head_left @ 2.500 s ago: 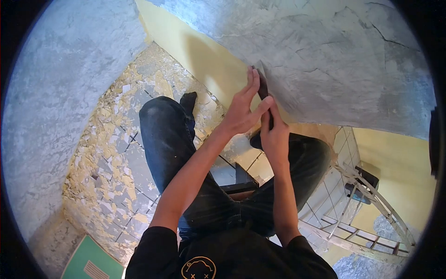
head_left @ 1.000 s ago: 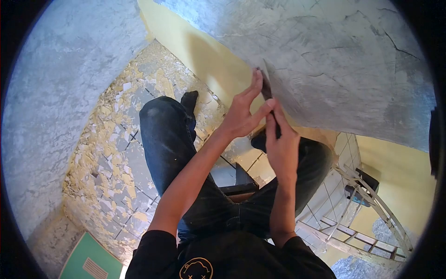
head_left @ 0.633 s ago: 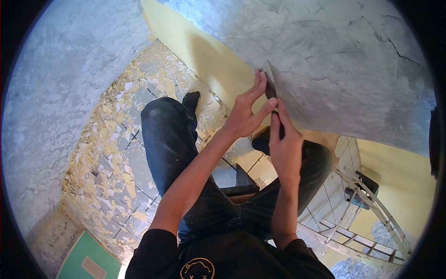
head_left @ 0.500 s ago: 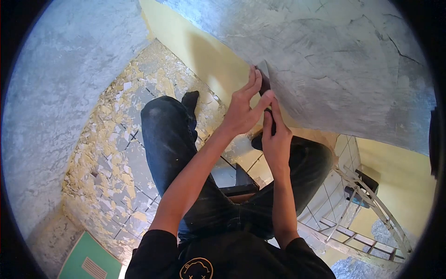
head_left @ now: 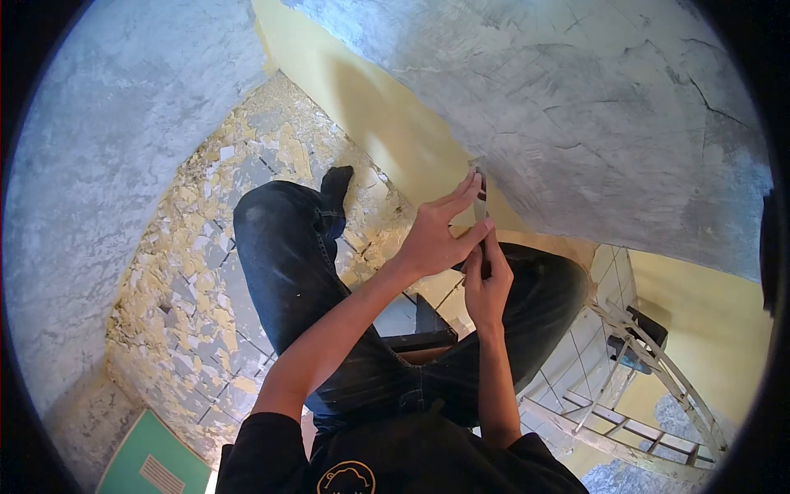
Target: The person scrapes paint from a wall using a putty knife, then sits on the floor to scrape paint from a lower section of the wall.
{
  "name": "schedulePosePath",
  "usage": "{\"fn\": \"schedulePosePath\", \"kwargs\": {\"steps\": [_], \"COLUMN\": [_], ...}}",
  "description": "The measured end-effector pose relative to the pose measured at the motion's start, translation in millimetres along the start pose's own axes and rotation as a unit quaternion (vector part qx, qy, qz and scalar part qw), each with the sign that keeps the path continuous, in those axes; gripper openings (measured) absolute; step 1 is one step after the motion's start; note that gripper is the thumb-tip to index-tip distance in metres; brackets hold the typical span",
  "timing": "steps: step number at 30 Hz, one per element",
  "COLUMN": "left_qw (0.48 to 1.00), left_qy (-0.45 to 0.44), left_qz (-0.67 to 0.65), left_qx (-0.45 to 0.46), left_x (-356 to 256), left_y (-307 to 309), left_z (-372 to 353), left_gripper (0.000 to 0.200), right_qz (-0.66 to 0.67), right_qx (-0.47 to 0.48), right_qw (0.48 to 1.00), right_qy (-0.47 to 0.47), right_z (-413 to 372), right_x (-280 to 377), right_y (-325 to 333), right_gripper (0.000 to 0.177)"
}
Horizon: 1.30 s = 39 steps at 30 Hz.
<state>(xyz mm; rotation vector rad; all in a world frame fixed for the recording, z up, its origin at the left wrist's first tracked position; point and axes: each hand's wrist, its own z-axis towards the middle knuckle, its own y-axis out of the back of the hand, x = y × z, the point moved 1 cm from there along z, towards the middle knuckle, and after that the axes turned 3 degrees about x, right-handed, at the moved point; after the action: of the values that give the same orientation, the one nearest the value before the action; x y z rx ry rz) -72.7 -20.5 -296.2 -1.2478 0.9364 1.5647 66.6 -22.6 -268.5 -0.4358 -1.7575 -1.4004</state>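
Observation:
A scraper (head_left: 481,207) with a metal blade and dark handle meets the wall where yellow paint (head_left: 403,140) borders bare grey plaster (head_left: 576,123). My right hand (head_left: 488,290) is closed around the handle, which the fingers mostly hide. On the blade, my left hand (head_left: 440,239) presses its extended fingers near the tip, with the thumb lower down beside my right hand. Both hands are above the gap between my bent knees, close to the wall.
Paint flakes (head_left: 189,288) cover much of the tiled floor on the left. A ladder (head_left: 625,436) lies at the lower right near a dark object (head_left: 648,329). A green panel (head_left: 152,461) is at the lower left. Between my legs is a dark-edged object (head_left: 420,337).
Both hands and the scraper have shifted down along the wall, nearer to my body. The blade has turned, and its tip now sits lower on the paint border. My left knee has moved slightly left.

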Motion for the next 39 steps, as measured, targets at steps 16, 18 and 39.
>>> {"fn": "schedulePosePath", "kwargs": {"steps": [16, 18, 39], "left_qw": [1.0, 1.0, 0.996], "left_qy": [-0.011, -0.011, -0.072], "left_qz": [-0.013, -0.01, 0.026], "left_qx": [-0.014, -0.011, -0.036], "left_x": [-7.1, -6.8, -0.3], "left_y": [-17.6, -20.0, -27.8], "left_z": [0.4, -0.7, -4.0], "left_gripper": [0.063, 0.063, 0.058], "right_qz": [0.101, 0.095, 0.101], "right_qx": [-0.026, -0.027, -0.031], "right_qw": [0.994, 0.995, 0.994], "right_qy": [-0.043, -0.032, -0.017], "right_z": [-8.5, -10.0, -18.5], "right_x": [-13.9, -16.2, -31.1], "right_y": [12.1, 14.3, 10.6], "right_gripper": [0.042, 0.041, 0.044]}}
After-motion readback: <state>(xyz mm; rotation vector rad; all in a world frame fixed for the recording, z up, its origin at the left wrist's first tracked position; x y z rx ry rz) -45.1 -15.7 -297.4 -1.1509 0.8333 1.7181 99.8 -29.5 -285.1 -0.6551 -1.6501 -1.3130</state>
